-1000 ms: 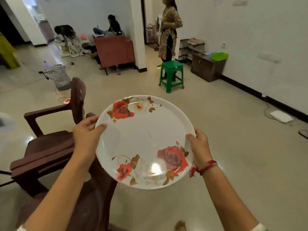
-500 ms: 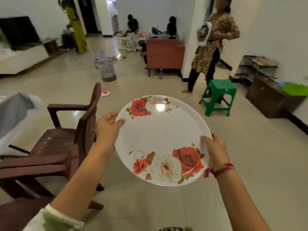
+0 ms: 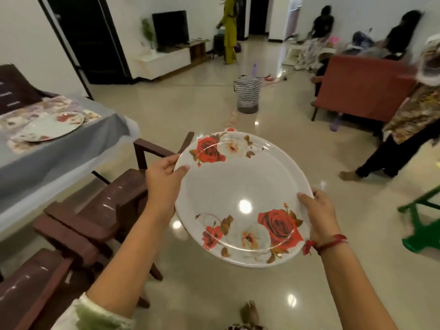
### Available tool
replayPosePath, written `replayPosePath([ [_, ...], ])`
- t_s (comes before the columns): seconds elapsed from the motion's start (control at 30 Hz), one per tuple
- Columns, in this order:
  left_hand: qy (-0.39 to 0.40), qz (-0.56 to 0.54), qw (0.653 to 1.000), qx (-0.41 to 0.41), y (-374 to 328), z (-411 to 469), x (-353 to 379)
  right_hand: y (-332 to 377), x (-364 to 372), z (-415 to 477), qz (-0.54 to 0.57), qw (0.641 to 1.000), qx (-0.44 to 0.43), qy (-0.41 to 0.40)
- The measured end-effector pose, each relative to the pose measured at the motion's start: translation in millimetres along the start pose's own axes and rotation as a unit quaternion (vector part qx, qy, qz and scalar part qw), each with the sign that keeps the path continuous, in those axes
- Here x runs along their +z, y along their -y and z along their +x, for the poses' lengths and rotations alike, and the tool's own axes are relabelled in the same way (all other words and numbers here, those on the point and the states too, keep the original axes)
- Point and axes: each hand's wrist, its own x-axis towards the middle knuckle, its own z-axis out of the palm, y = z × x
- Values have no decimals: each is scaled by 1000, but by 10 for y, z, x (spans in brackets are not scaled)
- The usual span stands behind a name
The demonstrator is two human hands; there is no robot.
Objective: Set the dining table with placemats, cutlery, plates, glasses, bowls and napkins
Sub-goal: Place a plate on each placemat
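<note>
I carry a white plate with red and white roses (image 3: 240,186) level in front of me above the floor. My left hand (image 3: 164,182) grips its left rim, thumb on top. My right hand (image 3: 317,211) grips the right rim, a red thread at the wrist. At the far left stands the dining table (image 3: 59,151) under a grey cloth. On it lies a floral placemat (image 3: 14,144) with another rose plate (image 3: 53,126) on top.
Brown plastic armchairs (image 3: 100,210) stand between me and the table. A striped basket (image 3: 247,95) sits on the tiled floor ahead. A person in a patterned top (image 3: 404,129) stands at right by a red sofa (image 3: 364,86) and green stool (image 3: 423,225). Other people are further back.
The view has swung left: the dining table with its plate has come into sight, the green stool and standing person slid to the right edge. Both hands keep their hold on the plate.
</note>
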Motion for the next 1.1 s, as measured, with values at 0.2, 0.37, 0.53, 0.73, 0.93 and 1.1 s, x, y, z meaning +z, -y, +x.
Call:
replayPosePath([
  [0.2, -50, -6, 999, -1, 2, 1160, 738, 456, 433, 1474, -22, 998, -12, 49],
  [0.37, -93, -8, 996, -1, -9, 2187, 1303, 836, 947, 2731, -34, 996, -23, 84],
  [0.53, -161, 1, 987, -6, 166, 3260, 1732, 963, 1718, 4004, -40, 990, -26, 136],
  [0.73, -282, 14, 959, -19, 259, 4410, 1966, 1269, 2917, 5412, -73, 968, -28, 237],
  [0.93, -391, 15, 919, -43, 328, 5253, 1807, 1263, 4277, 6205, -89, 943, -14, 321],
  [1.1, -440, 14, 896, -50, 491, 6198, 1538, 1158, 5492, 6757, -127, 927, -19, 353],
])
